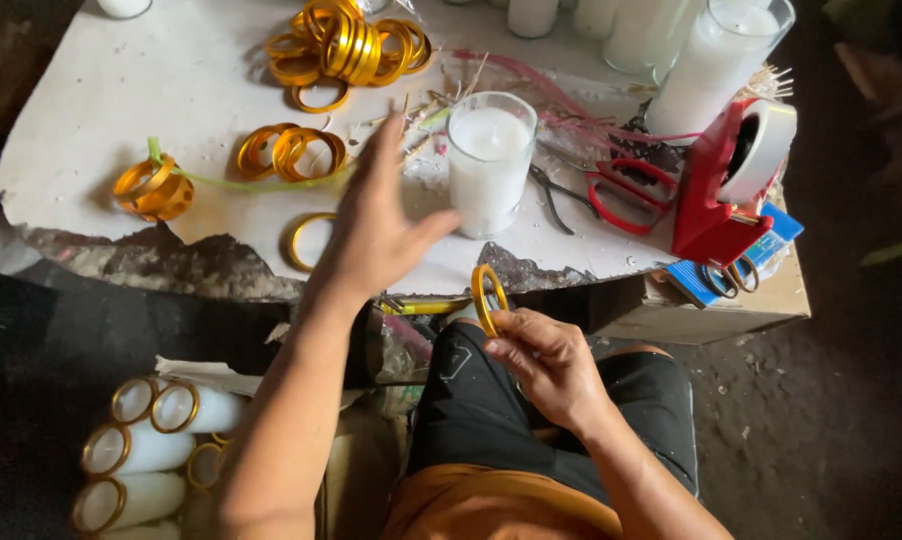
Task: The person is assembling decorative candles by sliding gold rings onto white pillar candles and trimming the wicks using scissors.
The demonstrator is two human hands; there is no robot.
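A gold ring (488,297) stands pinched in the fingertips of the right hand (546,362), above the person's lap at the edge of the white table (121,90). The left hand (376,225) hovers spread and empty just beside a glass candle (489,160). Loose gold rings (356,45), red scissors (626,192) and a red tape dispenser (731,175) lie around it.

The left arm was stretched forward and up, with the bare forearm rising from the lower frame. The left hand (376,225) was open, its fingers spread and the thumb pointing to the right. The right arm was bent close to the body. The right hand (546,365) was half closed, the fingertips pinched together near the thumb.
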